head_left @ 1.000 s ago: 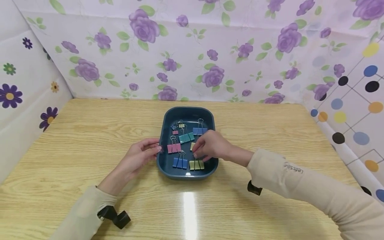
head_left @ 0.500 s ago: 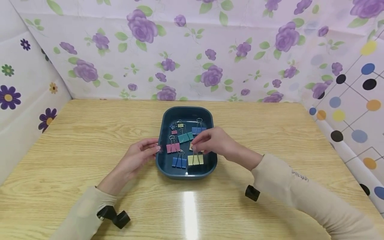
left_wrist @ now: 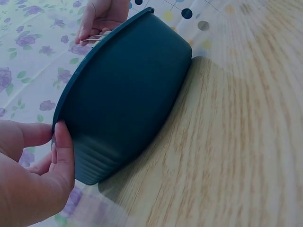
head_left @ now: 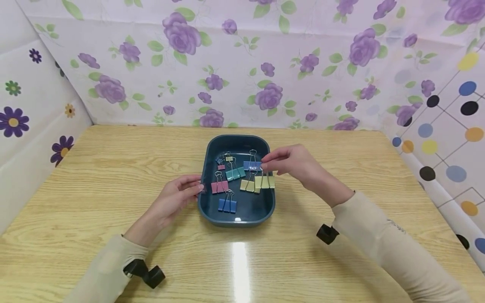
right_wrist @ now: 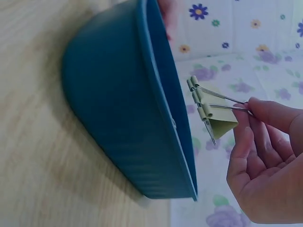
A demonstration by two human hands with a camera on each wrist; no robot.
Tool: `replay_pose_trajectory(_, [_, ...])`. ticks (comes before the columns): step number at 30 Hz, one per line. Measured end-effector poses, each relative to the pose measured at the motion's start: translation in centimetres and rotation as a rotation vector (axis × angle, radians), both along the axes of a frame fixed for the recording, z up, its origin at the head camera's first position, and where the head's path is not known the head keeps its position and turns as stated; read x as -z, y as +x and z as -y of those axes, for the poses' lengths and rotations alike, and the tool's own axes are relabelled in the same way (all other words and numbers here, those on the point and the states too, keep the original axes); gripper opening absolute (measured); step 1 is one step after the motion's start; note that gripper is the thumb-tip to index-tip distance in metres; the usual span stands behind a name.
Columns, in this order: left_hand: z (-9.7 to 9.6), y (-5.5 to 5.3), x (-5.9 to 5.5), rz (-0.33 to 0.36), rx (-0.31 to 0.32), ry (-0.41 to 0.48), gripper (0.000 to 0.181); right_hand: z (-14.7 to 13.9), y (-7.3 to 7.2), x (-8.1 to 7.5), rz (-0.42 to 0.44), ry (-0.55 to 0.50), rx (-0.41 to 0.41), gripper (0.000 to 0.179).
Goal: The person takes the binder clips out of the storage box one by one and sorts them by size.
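Item: one deep, dark teal-blue plastic tray with rounded corners, standing on a light wood-grain bench.

Left hand: at the tray's left side; grip together, thumb and fingers pinching the rim, the thumb lying on the outer wall.

Right hand: over the tray's right side; grip together, thumb and fingers pinching the silver wire handles of one large pale-yellow metal binder clip. This clip hangs in the air above the right rim, apart from it, body lower than the handles in the head view.

Contents of tray, all metal binder clips with wire handles:
– one large royal-blue clip, near end, left of centre;
– one large pink clip, along the left side;
– one yellow clip, right of centre, in the head view just left of the held one;
– one teal-green clip, at the middle, slightly slanted;
– one periwinkle-blue clip, farther off on the right;
– three miniature clips grouped far left: a small yellow clip, a small pink clip and, apparently, a small blue clip, too small to read surely.

Surroundings: white cloth with purple roses behind the bench; beige sleeves on both arms.
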State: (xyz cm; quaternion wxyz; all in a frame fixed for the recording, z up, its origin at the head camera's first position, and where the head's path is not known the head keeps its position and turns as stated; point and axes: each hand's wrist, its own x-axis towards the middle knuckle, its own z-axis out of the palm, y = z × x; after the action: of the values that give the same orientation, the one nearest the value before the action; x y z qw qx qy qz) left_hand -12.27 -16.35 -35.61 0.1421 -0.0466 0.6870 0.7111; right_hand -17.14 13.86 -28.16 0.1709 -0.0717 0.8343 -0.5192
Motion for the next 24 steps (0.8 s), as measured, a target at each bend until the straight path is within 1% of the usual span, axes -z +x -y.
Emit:
replay_pose_trajectory(5, [0.0,0.0,0.2,-0.006,0.001,-0.001,0.044,-0.8,-0.7,-0.2,-0.014,-0.022,0.016,0.027])
replay_pose_trajectory(12, [0.0,-0.1,0.3,-0.012,-0.004,-0.014,0.044,-1.7,-1.8,0.2,-0.056,-0.048,0.027,0.033])
replay_pose_trajectory(18, [0.0,-0.1,0.2,-0.001,-0.009,-0.013,0.044,-2.5,-2.8,0.8,-0.083,-0.041,0.059,0.032])
replay_pose_trajectory(24, [0.0,-0.1,0.1,0.004,-0.015,-0.015,0.044,-3.3,-3.4,1.2,-0.113,-0.042,0.084,0.03])
